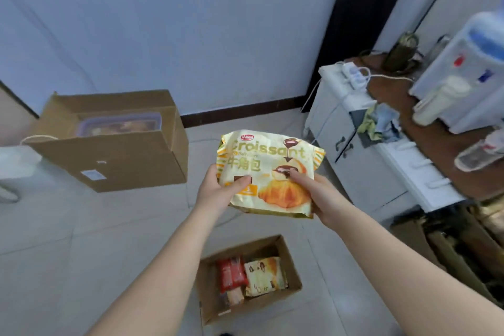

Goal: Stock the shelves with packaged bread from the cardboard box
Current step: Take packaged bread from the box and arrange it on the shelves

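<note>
From the head view, you hold one croissant packet [270, 172] up in front of you with both hands; your left hand [218, 191] pinches its lower left corner, thumb on the printed face, and your right hand [313, 194] grips the lower right edge, thumb pressed over the croissant picture; so each grip is closed on the packet, neither is free. The packet looks puffed with air and crinkled, so judge it light, soft and easily crushed; the film is likely slick, so take it by the edges and seams as you do now, not by squeezing the middle.

Directly below your grip, on the tiled floor [109, 240], sits the small cardboard box [291, 278], open; inside I count one matching pale croissant packet [266, 275], one red packet [231, 273], and a third half hidden under the red one, too unclear to name. Up and left of your grip stands a second, larger cardboard box [122, 155] holding one lidded plastic container [120, 124]. Right of your grip, a worktop [395, 106] carries one water dispenser [463, 76]; no shelves are plainly shown.
</note>
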Demonstrator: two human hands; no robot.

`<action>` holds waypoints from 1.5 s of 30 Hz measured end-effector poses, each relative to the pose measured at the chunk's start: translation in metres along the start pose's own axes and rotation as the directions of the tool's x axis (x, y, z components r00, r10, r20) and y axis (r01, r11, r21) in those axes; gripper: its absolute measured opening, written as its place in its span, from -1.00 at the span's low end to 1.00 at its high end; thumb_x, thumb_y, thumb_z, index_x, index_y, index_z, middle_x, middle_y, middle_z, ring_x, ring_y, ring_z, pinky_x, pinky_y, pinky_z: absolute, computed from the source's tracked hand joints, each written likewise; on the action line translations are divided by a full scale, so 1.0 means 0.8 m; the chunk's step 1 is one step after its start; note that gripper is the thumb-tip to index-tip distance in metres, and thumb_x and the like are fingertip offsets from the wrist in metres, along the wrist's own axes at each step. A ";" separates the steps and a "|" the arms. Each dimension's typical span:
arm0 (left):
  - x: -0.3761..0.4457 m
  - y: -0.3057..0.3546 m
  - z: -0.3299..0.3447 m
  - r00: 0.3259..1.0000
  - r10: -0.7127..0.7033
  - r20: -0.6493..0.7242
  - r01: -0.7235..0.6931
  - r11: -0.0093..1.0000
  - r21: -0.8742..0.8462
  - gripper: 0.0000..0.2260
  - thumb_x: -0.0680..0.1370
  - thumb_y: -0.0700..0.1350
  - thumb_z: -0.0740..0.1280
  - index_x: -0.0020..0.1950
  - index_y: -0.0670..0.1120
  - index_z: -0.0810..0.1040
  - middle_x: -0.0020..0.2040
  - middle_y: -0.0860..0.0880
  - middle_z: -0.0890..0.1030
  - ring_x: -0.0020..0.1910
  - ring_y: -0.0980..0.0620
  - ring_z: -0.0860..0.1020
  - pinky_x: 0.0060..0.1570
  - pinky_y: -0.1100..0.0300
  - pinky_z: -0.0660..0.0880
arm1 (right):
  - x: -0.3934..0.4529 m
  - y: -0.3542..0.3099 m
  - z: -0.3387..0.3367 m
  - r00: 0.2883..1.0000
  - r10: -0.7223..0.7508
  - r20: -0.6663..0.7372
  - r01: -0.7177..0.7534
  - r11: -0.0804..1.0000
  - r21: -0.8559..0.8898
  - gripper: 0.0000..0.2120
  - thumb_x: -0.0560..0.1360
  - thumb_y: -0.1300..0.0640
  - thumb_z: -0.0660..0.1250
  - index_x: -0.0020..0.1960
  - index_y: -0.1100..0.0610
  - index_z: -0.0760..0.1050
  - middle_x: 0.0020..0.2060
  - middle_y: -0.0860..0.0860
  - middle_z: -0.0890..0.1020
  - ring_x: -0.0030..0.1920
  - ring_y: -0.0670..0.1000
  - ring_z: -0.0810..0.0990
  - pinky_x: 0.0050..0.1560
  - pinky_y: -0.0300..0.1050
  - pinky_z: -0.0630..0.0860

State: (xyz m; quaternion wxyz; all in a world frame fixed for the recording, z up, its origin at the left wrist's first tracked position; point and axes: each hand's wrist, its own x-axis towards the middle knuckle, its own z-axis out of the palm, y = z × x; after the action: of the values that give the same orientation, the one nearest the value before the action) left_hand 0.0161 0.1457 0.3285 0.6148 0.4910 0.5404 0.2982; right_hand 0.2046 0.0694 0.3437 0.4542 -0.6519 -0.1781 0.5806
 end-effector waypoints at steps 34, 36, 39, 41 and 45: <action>-0.538 0.316 0.372 -0.151 0.704 0.694 -0.682 0.434 -0.589 -0.38 0.52 0.12 0.29 0.48 -0.02 0.12 0.35 0.04 0.43 0.25 0.03 0.48 0.18 -0.01 0.48 | -0.718 -0.035 -0.138 -0.489 -0.480 -0.728 0.247 0.725 -0.643 -0.16 0.41 0.08 0.46 0.50 -0.09 0.02 0.26 -0.15 0.37 0.23 -0.14 0.38 0.11 -0.32 0.34; -0.592 0.304 0.382 -0.212 0.700 0.681 -0.662 0.410 -0.628 -0.35 0.51 0.15 0.29 0.50 0.00 0.08 0.38 0.03 0.40 0.27 0.01 0.47 0.19 -0.07 0.49 | -0.762 -0.010 -0.140 -0.537 -0.450 -0.714 0.210 0.748 -0.630 -0.15 0.41 0.08 0.46 0.50 -0.09 0.01 0.24 -0.17 0.36 0.22 -0.15 0.39 0.09 -0.34 0.35; -0.674 0.280 0.393 -0.279 0.667 0.691 -0.634 0.412 -0.654 -0.31 0.50 0.18 0.28 0.51 0.06 0.01 0.41 0.05 0.38 0.28 -0.01 0.48 0.16 -0.10 0.52 | -0.832 0.032 -0.139 -0.604 -0.415 -0.680 0.150 0.779 -0.609 -0.17 0.41 0.09 0.46 0.50 -0.08 0.03 0.24 -0.18 0.36 0.21 -0.16 0.39 0.12 -0.34 0.36; -0.733 0.261 0.396 -0.329 0.652 0.683 -0.603 0.411 -0.683 -0.29 0.50 0.17 0.29 0.52 0.04 -0.01 0.44 0.03 0.34 0.33 -0.03 0.44 0.22 -0.08 0.48 | -0.879 0.064 -0.139 -0.643 -0.387 -0.660 0.115 0.804 -0.584 -0.16 0.40 0.08 0.46 0.50 -0.08 0.02 0.26 -0.18 0.35 0.22 -0.16 0.36 0.17 -0.27 0.33; -0.845 0.218 0.402 -0.403 0.591 0.698 -0.567 0.438 -0.698 -0.24 0.53 0.14 0.27 0.55 -0.03 -0.10 0.52 0.00 0.21 0.46 -0.02 0.27 0.31 0.07 0.33 | -0.970 0.134 -0.144 -0.698 -0.340 -0.630 0.080 0.837 -0.541 -0.13 0.38 0.04 0.47 0.50 -0.11 0.00 0.36 -0.14 0.34 0.30 -0.10 0.38 0.25 -0.20 0.34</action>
State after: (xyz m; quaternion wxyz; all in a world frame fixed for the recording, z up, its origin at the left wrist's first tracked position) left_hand 0.1913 -0.4922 0.7200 0.5328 0.7422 -0.3667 0.1755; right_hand 0.0753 -0.6206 0.7099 0.4415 -0.7438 0.1088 -0.4899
